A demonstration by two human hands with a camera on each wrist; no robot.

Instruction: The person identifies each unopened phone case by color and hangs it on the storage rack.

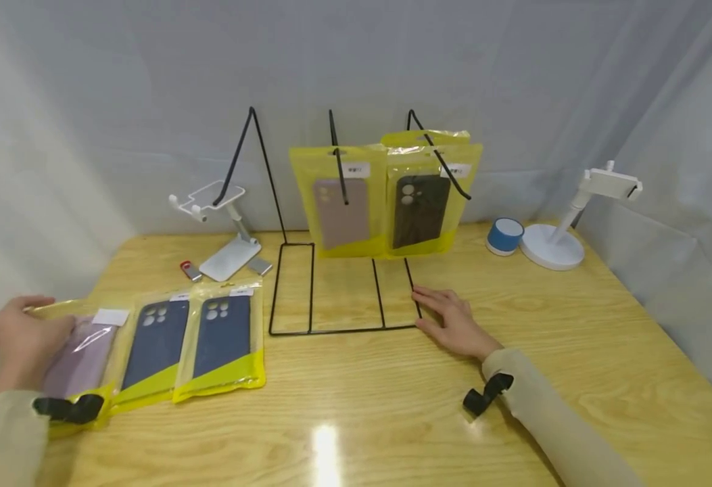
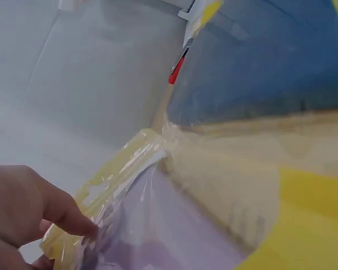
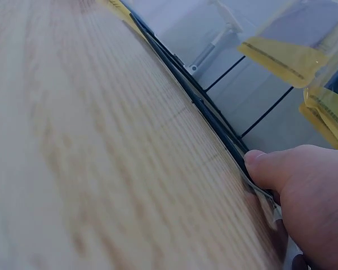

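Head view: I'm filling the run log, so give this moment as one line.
left hand grips lilac case packet on table | right hand rests on wire rack base | two packets hang on rack

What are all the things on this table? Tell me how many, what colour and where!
phone case packs lying flat: three, yellow bags, one lilac and two dark blue cases, front left of table
hanging phone case packs: at least two, yellow bags, one beige and one dark case, on the rack
wire rack: one, black, centre of table
folding phone stand: one, white, back left
USB stick: one, red and silver, beside the folding stand
small round speaker: one, blue and white, back right
round-base phone holder: one, white, back right
table: one, light wood
left hand: holds the lilac pack's top edge
right hand: rests on the rack's base
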